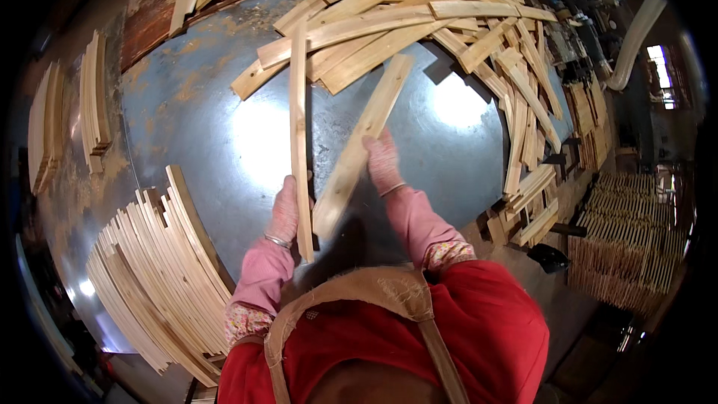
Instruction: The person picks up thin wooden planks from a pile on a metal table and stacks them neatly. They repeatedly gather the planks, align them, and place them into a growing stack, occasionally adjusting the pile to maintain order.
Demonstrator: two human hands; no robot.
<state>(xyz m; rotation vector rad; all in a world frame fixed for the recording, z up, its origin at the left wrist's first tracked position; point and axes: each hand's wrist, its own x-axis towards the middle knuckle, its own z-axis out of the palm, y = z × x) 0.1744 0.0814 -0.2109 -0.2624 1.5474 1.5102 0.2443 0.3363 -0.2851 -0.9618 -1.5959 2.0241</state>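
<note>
Left grip [286,208] on a narrow slat [299,135], right grip [384,158] on a broad board [351,161]

The left grip is folded closely round the slat near its near end; the right grip is pinched on the board's right edge, about midway along. Bare metal surface [449,150] opens on both sides of the slat, with a wide stretch to its right beyond the board. Beyond the slat's far end a loose pile of planks [378,25] crowds the room; left of its near end stands a row of stacked slats [161,277]. The person's tan apron [396,292] is close to that near end. Lengthwise, the slat runs almost straight away from the body. Just to its right, the board slants, its near end beside the slat and its far end pointing away and rightward.
</note>
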